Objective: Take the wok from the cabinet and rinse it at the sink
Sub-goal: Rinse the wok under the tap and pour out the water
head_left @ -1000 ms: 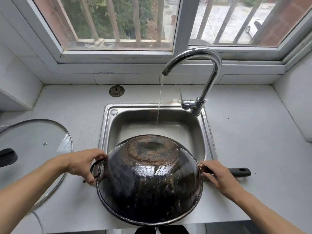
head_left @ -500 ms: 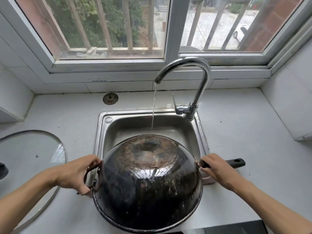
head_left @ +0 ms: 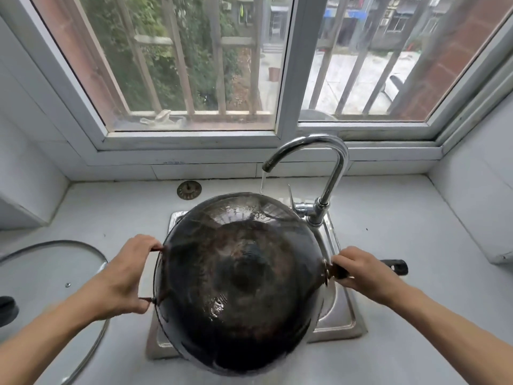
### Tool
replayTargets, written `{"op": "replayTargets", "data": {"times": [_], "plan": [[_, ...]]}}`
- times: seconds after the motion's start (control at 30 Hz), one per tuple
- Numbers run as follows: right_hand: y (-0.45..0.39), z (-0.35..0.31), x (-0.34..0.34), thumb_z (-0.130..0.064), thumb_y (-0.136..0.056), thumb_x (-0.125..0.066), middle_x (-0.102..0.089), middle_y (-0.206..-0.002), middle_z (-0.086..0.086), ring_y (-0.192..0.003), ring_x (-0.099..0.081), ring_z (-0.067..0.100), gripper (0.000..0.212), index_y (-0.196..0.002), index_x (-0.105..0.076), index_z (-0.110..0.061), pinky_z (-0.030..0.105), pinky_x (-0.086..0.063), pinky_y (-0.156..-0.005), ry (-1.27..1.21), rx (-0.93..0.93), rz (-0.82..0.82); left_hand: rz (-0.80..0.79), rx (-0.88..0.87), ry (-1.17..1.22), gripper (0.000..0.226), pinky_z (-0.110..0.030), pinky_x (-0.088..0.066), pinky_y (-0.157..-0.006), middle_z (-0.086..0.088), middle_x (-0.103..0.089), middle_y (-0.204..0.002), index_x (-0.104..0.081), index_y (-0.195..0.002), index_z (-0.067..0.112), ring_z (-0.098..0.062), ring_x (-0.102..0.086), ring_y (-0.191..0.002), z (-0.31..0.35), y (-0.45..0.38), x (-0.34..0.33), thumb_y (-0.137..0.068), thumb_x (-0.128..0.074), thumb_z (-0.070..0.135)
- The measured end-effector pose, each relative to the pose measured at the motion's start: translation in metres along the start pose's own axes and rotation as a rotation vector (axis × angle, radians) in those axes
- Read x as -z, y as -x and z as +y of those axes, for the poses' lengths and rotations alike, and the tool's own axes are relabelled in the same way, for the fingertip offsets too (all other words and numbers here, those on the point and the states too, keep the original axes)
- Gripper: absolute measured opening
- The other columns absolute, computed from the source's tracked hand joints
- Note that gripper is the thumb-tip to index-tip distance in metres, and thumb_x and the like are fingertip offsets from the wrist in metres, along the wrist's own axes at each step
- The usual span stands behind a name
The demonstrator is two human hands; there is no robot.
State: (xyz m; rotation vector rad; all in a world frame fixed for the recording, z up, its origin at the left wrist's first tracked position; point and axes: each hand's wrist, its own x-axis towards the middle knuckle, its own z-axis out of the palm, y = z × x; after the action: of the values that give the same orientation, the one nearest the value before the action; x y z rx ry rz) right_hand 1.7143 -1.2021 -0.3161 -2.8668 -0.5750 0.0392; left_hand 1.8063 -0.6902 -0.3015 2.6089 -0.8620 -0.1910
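Note:
A black, scorched wok is held bottom-up over the steel sink, hiding most of the basin. My left hand grips the small loop handle on its left side. My right hand grips the long black handle on its right, whose end sticks out past my fingers. Water runs in a thin stream from the chrome faucet and lands on the wok's far rim, wetting the upper part of its underside.
A glass lid lies on the white counter at the left, with a black knob at the frame's edge. A round drain strainer lies behind the sink. The window sill and tiled walls close the counter at the back and sides.
The wok has moved away from me and up, under the faucet's stream, and now covers most of the sink. Both hands went with it, keeping their grip. The view tilted upward.

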Motion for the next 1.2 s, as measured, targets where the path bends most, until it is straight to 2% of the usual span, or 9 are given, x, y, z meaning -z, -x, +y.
{"op": "replayTargets", "data": {"times": [0.07,0.2,0.4,0.63,0.77,0.87,0.97,1.07,1.2], "plan": [[-0.005,0.0,0.004,-0.011,-0.057,-0.09,-0.059,-0.075,-0.002,-0.067,-0.056,0.018,0.038,-0.083,-0.063,-0.013,0.028,-0.05,-0.052,0.019,0.021,0.056,0.024,-0.018,-0.045,0.1,-0.006,-0.022,-0.105,0.005,-0.04,-0.122,-0.043,-0.127,0.017,-0.015,-0.041,-0.113,-0.002,0.0,0.002,-0.035,-0.077,0.034],[-0.015,0.0,0.007,-0.009,-0.057,-0.088,-0.057,-0.075,-0.001,-0.066,-0.055,0.02,0.037,-0.082,-0.062,-0.014,0.031,-0.051,-0.052,0.021,0.025,0.119,0.085,-0.02,-0.1,0.101,-0.011,-0.023,-0.109,-0.006,-0.045,-0.122,-0.044,-0.125,0.006,-0.027,-0.046,-0.112,-0.004,0.003,0.001,-0.032,-0.079,0.023],[-0.02,0.0,0.002,-0.01,-0.053,-0.086,-0.055,-0.077,-0.004,-0.07,-0.054,0.018,0.045,-0.083,-0.055,-0.022,0.029,-0.049,-0.053,-0.012,0.0,0.094,0.201,-0.068,-0.186,0.097,-0.023,-0.029,-0.109,-0.019,-0.051,-0.119,-0.046,-0.124,-0.005,-0.037,-0.051,-0.107,0.001,0.003,0.002,-0.036,-0.082,0.009],[-0.031,0.0,0.002,-0.002,-0.052,-0.086,-0.054,-0.073,-0.005,-0.07,-0.051,0.018,0.041,-0.08,-0.061,-0.017,0.027,-0.046,-0.054,0.007,-0.043,0.156,0.296,-0.114,-0.226,0.086,-0.022,-0.03,-0.107,-0.02,-0.052,-0.117,-0.048,-0.123,-0.006,-0.036,-0.05,-0.104,-0.004,-0.005,0.002,-0.045,-0.081,0.012],[-0.039,0.003,0.002,0.002,-0.051,-0.084,-0.053,-0.073,-0.003,-0.069,-0.049,0.02,0.04,-0.075,-0.057,-0.016,0.03,-0.046,-0.053,0.016,-0.048,0.195,0.44,-0.175,-0.279,0.063,-0.038,-0.039,-0.101,-0.022,-0.05,-0.115,-0.043,-0.123,-0.003,-0.039,-0.049,-0.103,-0.009,-0.017,0.003,-0.067,-0.058,0.023],[-0.043,0.008,-0.007,0.007,-0.051,-0.082,-0.053,-0.073,-0.002,-0.068,-0.049,0.021,0.038,-0.074,-0.06,-0.012,0.031,-0.046,-0.054,0.006,-0.047,0.202,0.504,-0.2,-0.31,0.067,-0.047,-0.043,-0.099,-0.023,-0.05,-0.116,-0.042,-0.126,-0.004,-0.042,-0.051,-0.106,-0.016,-0.023,-0.008,-0.065,-0.066,0.013],[-0.043,0.013,-0.017,0.005,-0.05,-0.082,-0.052,-0.074,-0.003,-0.071,-0.047,0.02,0.038,-0.074,-0.059,-0.013,0.028,-0.041,-0.058,0.01,-0.107,0.203,0.519,-0.217,-0.326,0.069,-0.047,-0.043,-0.102,-0.024,-0.052,-0.117,-0.042,-0.127,-0.006,-0.043,-0.052,-0.107,-0.019,-0.027,-0.027,-0.066,-0.069,0.011],[-0.04,0.017,-0.025,-0.006,-0.047,-0.084,-0.053,-0.073,-0.004,-0.067,-0.05,0.022,0.039,-0.073,-0.057,-0.017,0.03,-0.033,-0.058,0.117,-0.187,0.19,0.517,-0.216,-0.318,0.063,-0.047,-0.044,-0.101,-0.024,-0.052,-0.116,-0.041,-0.128,-0.005,-0.042,-0.053,-0.106,-0.023,-0.034,-0.046,-0.073,-0.065,0.015],[-0.04,0.024,-0.038,-0.004,-0.046,-0.08,-0.05,-0.074,-0.001,-0.065,-0.048,0.026,0.042,-0.075,-0.052,-0.016,0.035,-0.037,-0.054,0.127,-0.255,0.207,0.484,-0.217,-0.295,0.058,-0.046,-0.043,-0.101,-0.023,-0.052,-0.116,-0.042,-0.127,-0.005,-0.04,-0.05,-0.108,-0.028,-0.051,-0.06,-0.079,-0.056,0.024]]}}
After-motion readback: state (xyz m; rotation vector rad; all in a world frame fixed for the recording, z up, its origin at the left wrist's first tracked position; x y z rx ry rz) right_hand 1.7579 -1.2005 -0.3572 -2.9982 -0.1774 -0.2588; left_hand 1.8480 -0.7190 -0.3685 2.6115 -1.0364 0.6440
